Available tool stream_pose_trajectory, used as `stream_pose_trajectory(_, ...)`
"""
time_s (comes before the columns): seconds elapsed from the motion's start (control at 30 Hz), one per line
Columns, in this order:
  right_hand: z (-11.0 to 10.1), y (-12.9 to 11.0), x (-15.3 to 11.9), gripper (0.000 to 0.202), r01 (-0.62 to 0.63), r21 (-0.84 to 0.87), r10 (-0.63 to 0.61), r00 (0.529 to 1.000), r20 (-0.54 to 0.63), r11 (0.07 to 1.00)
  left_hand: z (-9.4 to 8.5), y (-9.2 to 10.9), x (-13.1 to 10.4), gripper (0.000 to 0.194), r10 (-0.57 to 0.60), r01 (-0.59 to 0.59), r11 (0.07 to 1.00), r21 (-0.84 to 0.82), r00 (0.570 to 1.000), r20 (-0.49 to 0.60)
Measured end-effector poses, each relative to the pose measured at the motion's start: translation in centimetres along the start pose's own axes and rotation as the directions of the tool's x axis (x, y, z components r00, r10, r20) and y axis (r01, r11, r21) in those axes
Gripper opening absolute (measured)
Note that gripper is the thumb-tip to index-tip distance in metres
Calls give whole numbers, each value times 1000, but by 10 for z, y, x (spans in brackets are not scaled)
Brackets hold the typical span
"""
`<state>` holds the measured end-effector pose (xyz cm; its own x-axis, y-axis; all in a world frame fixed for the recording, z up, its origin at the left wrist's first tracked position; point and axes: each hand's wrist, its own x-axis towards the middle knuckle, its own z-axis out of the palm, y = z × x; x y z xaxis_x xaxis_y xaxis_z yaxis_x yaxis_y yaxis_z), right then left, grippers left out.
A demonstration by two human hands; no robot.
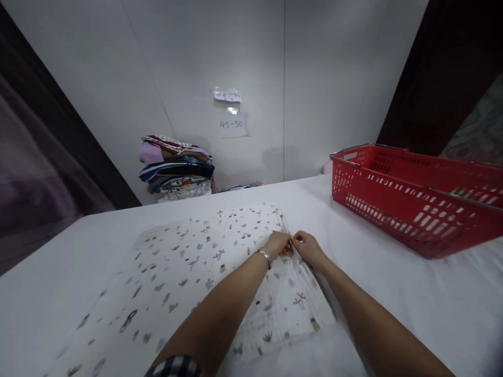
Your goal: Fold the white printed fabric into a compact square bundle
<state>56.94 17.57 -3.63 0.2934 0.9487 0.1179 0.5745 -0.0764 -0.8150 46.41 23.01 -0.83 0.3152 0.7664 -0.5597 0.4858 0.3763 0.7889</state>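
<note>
A white cloth [188, 272] printed with small palm trees, pineapples and leaves lies spread over the white-covered table. At its right edge, my left hand [278, 243] is closed, fingers pinching the fabric. Close beside it, my right hand [308, 247] also pinches that edge, and the two hands nearly touch. The cloth's right border looks gathered into folds below my hands. A plain white layer [306, 353] shows at the near edge of the print. My fingertips are partly hidden.
To the right stands a red plastic basket [393, 193] with metal handles. A stack of folded clothes [176, 165] sits beyond the table's far edge, against the grey wall. A paper sign [232, 124] reading 45-50 hangs above. Dark panels flank both sides.
</note>
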Motion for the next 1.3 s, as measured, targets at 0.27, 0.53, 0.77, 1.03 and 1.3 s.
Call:
stream_pose_trajectory(0.27,-3,8,2,11,-43,102,38,998,56,994,-19,-5,-8,18,163,-158,979,130,986,-27)
stream_pose_trajectory(0.53,-3,14,4,5,-176,175,159,981,108,969,-136,-71,2,65,513,-46,535,844,812,-280)
stream_pose_trajectory(0.77,-7,5,-2,12,-311,253,255,939,233,916,-154,-86,14,66,460,33,543,839,825,-330)
stream_pose_trajectory(1.03,-2,3,-3,19,-229,276,167,958,232,934,-86,-24,11,34,587,-304,692,655,766,-264)
stream_pose_trajectory(1.3,7,-21,-18,14,166,-332,-112,978,177,929,-42,15,39,45,303,-166,852,497,930,-209)
